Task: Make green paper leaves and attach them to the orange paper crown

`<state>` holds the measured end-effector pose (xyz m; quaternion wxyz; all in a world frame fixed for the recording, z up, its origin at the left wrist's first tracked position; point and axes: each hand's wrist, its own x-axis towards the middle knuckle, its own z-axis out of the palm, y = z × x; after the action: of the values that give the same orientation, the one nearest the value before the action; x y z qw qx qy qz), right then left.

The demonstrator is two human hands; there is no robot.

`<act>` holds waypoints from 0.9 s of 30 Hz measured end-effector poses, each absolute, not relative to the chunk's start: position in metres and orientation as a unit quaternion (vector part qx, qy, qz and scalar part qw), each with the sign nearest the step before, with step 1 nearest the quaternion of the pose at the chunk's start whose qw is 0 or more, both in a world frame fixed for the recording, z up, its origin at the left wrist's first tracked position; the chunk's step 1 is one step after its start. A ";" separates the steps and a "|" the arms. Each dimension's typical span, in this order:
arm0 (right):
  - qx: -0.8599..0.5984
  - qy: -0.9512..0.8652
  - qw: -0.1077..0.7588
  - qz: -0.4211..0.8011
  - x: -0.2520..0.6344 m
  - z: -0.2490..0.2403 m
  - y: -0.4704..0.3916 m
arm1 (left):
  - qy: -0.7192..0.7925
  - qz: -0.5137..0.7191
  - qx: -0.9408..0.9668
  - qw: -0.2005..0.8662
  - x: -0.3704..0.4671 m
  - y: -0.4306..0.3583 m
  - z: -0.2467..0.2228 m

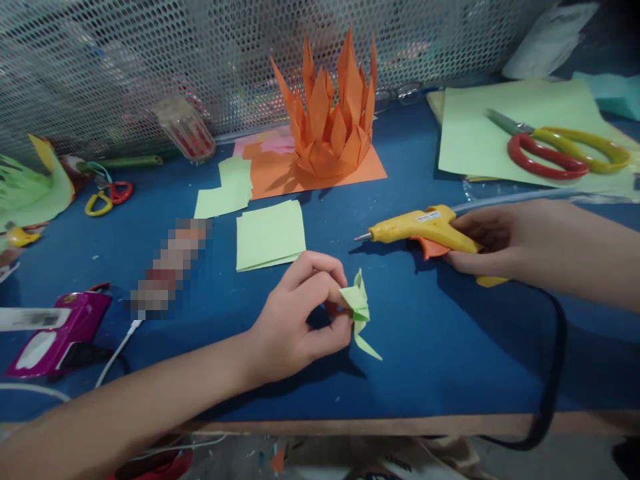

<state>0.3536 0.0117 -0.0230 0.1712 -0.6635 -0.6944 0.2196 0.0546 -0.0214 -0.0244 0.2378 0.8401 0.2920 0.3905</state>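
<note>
My left hand point(305, 313) pinches a small folded light-green paper piece point(357, 303) between thumb and fingers, just above the blue table point(425, 353). On the right, my right hand point(500, 237) has its fingers and thumb around the handle of a yellow glue gun point(420, 225) with an orange trigger. The gun lies low over the table, its metal nozzle pointing left, apart from the folded piece. Beyond my left hand sits a stack of light-green paper squares point(271, 235). An orange folded-paper model point(333, 127) with tall points stands on an orange sheet point(275, 175).
Large scissors point(555, 147) rest on green sheets point(465, 127) at the back right. Small scissors point(107, 198), a clear jar point(186, 130) and a purple object point(65, 333) with cables are at the left. A metal mesh point(225, 53) runs along the back.
</note>
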 end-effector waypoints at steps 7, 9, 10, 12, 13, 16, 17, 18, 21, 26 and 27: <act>-0.562 -0.610 0.310 0.466 0.329 -0.006 0.008 | 0.284 0.406 0.830 0.257 0.053 -0.019 -0.027; -0.520 -0.589 0.353 0.508 0.328 -0.005 0.005 | 0.282 0.413 0.826 0.262 0.052 -0.018 -0.028; -0.506 -0.586 0.363 0.518 0.328 -0.006 0.003 | 0.284 0.416 0.823 0.265 0.052 -0.018 -0.028; -0.492 -0.605 0.366 0.507 0.331 -0.007 -0.001 | 0.288 0.419 0.817 0.271 0.052 -0.018 -0.028; -0.495 -0.626 0.358 0.484 0.331 -0.007 -0.003 | 0.291 0.420 0.815 0.274 0.052 -0.018 -0.027; -0.552 -0.672 0.332 0.366 0.326 -0.007 -0.009 | 0.290 0.418 0.815 0.279 0.052 -0.018 -0.027; -0.571 -0.675 0.331 0.329 0.322 -0.007 -0.011 | 0.284 0.418 0.817 0.277 0.053 -0.018 -0.028; -0.584 -0.676 0.335 0.300 0.318 -0.006 -0.013 | 0.277 0.417 0.820 0.276 0.053 -0.017 -0.028; -0.550 -0.707 0.362 0.258 0.306 -0.007 -0.019 | 0.264 0.413 0.828 0.271 0.052 -0.017 -0.029; -0.485 -0.761 0.387 0.190 0.304 -0.017 -0.026 | 0.252 0.416 0.830 0.273 0.051 -0.017 -0.030; -0.483 -0.767 0.381 0.181 0.305 -0.019 -0.027 | 0.252 0.415 0.831 0.272 0.051 -0.017 -0.030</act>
<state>0.3055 -0.0270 -0.0191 0.3809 -0.4831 -0.7674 0.1806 0.0510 -0.0173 -0.0304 0.2717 0.8310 0.2520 0.4149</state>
